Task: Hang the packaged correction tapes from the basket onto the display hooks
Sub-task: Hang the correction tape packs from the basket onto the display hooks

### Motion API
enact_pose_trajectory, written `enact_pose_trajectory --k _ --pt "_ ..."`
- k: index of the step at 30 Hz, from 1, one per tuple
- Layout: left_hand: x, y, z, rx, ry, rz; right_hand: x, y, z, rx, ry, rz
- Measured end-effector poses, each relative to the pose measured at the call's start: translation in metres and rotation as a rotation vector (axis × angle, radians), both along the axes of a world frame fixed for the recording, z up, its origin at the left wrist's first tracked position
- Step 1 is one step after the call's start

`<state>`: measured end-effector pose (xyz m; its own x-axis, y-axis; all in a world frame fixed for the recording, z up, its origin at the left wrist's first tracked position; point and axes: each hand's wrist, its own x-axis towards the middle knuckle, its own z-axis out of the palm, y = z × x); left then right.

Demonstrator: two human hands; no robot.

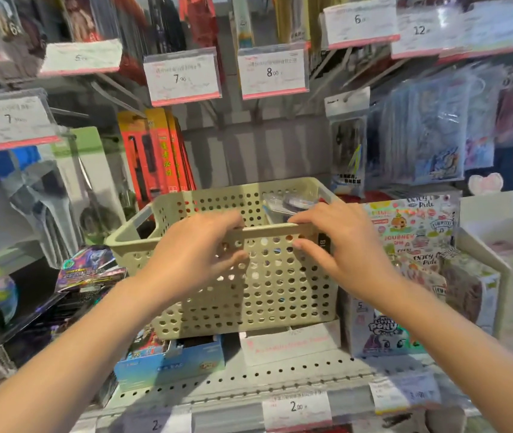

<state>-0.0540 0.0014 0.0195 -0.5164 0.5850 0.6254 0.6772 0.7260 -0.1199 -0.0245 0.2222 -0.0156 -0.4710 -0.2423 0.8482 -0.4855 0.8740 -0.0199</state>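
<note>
Left hand [199,254]: grips near rim of basket [249,295], fingers curled over, thumb on front wall. Right hand [339,245]: same grip, just beside. Basket: centre, atop boxes on shelf [280,373]. Packaged tapes [289,203]: inside, 1 o'clock. Hooks [258,110]: 12 o'clock.

free: bare hooks [258,110] above basket [249,292] | blocked: orange packs [155,157] left, hanging packs [347,151] right

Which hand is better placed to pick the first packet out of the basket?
Probably the right hand. Both hands grip the basket's near rim, but the visible packet lies in the far right corner, just beyond the right hand's fingers. The left hand sits farther from it.
</note>
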Motion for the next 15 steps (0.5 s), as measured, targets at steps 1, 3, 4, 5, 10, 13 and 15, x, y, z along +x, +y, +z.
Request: enact_pose_trajectory --k 1,3,4,5,10,13,15 --pt "0.001 0.001 0.002 -0.012 -0.025 0.011 -0.001 0.001 -0.001 -0.008 0.004 0.018" --pt "0.004 0.002 0.009 -0.057 -0.118 0.033 -0.003 0.002 -0.002 -0.016 0.015 0.043" --pt "0.006 0.004 0.014 -0.072 -0.193 0.025 -0.004 0.002 -0.002 -0.017 0.026 0.052" --pt "0.007 0.007 0.021 -0.056 -0.284 -0.001 -0.005 0.002 -0.003 -0.02 0.042 0.062" --pt "-0.007 0.031 0.045 0.171 -0.559 -0.037 -0.006 0.004 -0.008 -0.038 0.114 0.104" --pt "-0.024 0.05 0.049 0.323 -0.707 0.042 -0.008 0.004 -0.009 -0.05 0.134 0.119" --pt "-0.032 0.062 0.051 0.454 -0.831 0.103 -0.009 0.004 -0.009 -0.051 0.149 0.116"
